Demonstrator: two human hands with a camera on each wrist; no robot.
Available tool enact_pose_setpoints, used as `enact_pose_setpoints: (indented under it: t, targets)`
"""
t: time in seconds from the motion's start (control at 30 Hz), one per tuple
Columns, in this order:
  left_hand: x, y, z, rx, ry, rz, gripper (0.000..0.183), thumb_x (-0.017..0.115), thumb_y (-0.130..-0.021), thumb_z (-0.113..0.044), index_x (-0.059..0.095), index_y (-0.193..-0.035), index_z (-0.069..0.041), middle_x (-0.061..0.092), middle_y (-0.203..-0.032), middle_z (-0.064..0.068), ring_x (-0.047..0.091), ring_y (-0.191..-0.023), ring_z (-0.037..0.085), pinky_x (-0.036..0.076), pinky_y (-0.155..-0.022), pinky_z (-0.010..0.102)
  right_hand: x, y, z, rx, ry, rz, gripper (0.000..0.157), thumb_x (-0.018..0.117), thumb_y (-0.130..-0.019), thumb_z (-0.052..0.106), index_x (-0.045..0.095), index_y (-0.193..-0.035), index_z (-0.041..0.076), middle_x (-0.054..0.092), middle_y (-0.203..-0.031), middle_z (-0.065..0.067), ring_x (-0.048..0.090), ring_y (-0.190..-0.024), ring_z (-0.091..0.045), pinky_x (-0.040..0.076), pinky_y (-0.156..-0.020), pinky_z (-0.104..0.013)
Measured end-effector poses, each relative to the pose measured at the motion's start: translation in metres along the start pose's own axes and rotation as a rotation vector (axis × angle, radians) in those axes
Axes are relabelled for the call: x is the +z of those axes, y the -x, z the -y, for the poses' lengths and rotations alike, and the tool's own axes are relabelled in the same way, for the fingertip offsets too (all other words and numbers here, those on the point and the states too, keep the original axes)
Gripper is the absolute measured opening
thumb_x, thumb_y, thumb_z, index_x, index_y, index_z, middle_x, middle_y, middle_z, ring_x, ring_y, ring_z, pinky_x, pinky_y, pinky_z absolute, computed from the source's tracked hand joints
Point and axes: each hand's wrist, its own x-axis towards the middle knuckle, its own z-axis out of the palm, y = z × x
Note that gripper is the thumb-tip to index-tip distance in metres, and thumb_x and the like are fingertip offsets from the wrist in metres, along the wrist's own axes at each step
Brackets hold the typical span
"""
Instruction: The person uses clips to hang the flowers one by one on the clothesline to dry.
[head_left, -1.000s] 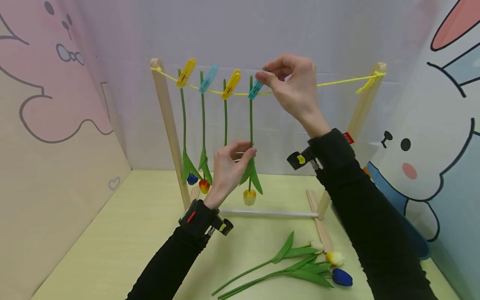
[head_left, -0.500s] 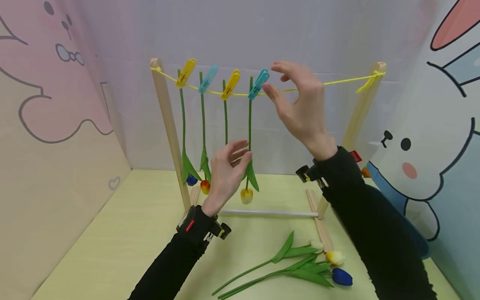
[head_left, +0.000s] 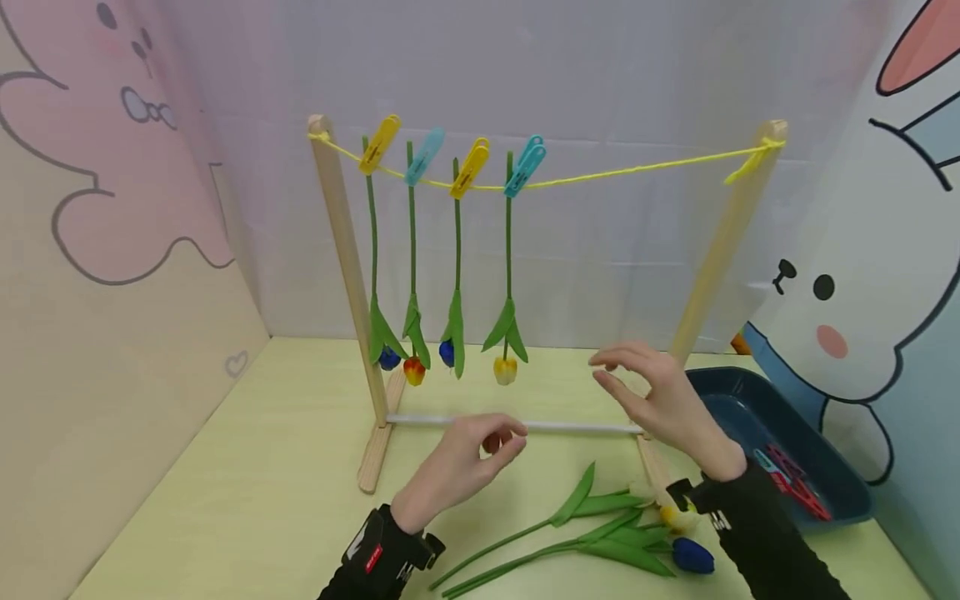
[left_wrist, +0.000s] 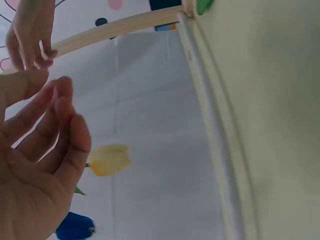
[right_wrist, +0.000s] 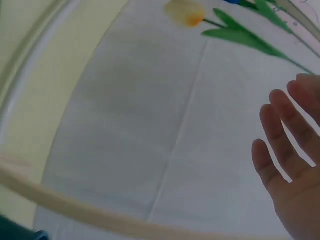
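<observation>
My left hand hovers over the table in front of the rack, fingers loosely bent and holding nothing. To its right my right hand is in the air with fingers relaxed, also holding nothing. Behind them, artificial tulips hang head-down from a yellow string. The yellow tulip is clipped by a blue clothespin. Left of it hang a blue tulip under a yellow clothespin, a red-orange tulip under a pale blue clothespin, and another blue tulip under a yellow clothespin.
Wooden posts and a white crossbar form the rack. Loose tulips lie on the table in front, with blue, yellow and pale heads. A dark blue tray holding red and blue clothespins stands at the right.
My right hand has let go of the blue clothespin and moved down to the right. My left hand has left the yellow tulip and dropped lower. The tulip hangs free; the tray shows more.
</observation>
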Motion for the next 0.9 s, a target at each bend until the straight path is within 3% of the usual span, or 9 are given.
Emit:
enact_pose_setpoints:
  t: [0.13,0.3,0.47,0.53,0.67,0.9]
  targets:
    - [0.014,0.019,0.027,-0.17,0.079,0.245,0.017,0.066,-0.099,-0.02,0.073,-0.108,-0.007,0.066,-0.08,-0.003,0.049,-0.067,-0.002,0.045,-0.062,0.015,-0.023,0.037,-0.019,0.194,0.06,0.166,0.024,0.072,-0.088,-0.002,0.074,-0.107,0.011,0.073,-0.097,-0.002,0.061,-0.083,-0.004,0.048,-0.073,-0.019]
    - [0.028,0.037,0.05,-0.296,0.195,0.416,0.026,0.071,-0.096,-0.022,0.069,-0.115,-0.005,0.063,-0.088,-0.003,0.052,-0.073,-0.002,0.046,-0.069,0.015,-0.068,0.074,-0.041,0.549,0.08,0.391,0.022,0.064,-0.1,0.019,0.071,-0.119,0.011,0.073,-0.11,-0.009,0.059,-0.088,0.006,0.052,-0.072,-0.025]
    - [0.03,0.042,0.056,-0.355,0.234,0.473,0.033,0.075,-0.092,-0.019,0.066,-0.12,-0.004,0.061,-0.092,-0.001,0.05,-0.075,-0.001,0.044,-0.072,0.016,-0.098,0.102,-0.067,0.802,0.108,0.516,0.039,0.057,-0.104,0.029,0.062,-0.13,0.001,0.064,-0.126,-0.026,0.066,-0.104,-0.025,0.056,-0.078,-0.038]
    - [0.029,0.043,0.056,-0.378,0.253,0.485,0.034,0.075,-0.091,-0.017,0.065,-0.121,-0.003,0.061,-0.092,0.001,0.05,-0.076,-0.001,0.043,-0.071,0.016,-0.102,0.11,-0.077,0.845,0.127,0.567,0.042,0.056,-0.105,0.029,0.06,-0.131,-0.004,0.061,-0.127,-0.031,0.064,-0.104,-0.037,0.055,-0.076,-0.042]
    - [0.027,0.042,0.055,-0.411,0.283,0.496,0.036,0.076,-0.09,-0.014,0.064,-0.122,-0.002,0.061,-0.092,0.002,0.051,-0.077,0.001,0.043,-0.072,0.017,-0.101,0.127,-0.093,0.832,0.179,0.654,0.043,0.058,-0.103,0.024,0.058,-0.128,-0.011,0.057,-0.127,-0.038,0.06,-0.106,-0.048,0.054,-0.078,-0.049]
    - [0.027,0.041,0.056,-0.427,0.274,0.492,0.037,0.077,-0.089,-0.013,0.064,-0.122,-0.002,0.061,-0.091,0.0,0.052,-0.079,0.003,0.043,-0.073,0.019,-0.087,0.147,-0.104,0.789,0.306,0.687,0.043,0.063,-0.097,0.014,0.055,-0.124,-0.017,0.05,-0.126,-0.046,0.048,-0.114,-0.062,0.045,-0.09,-0.068]
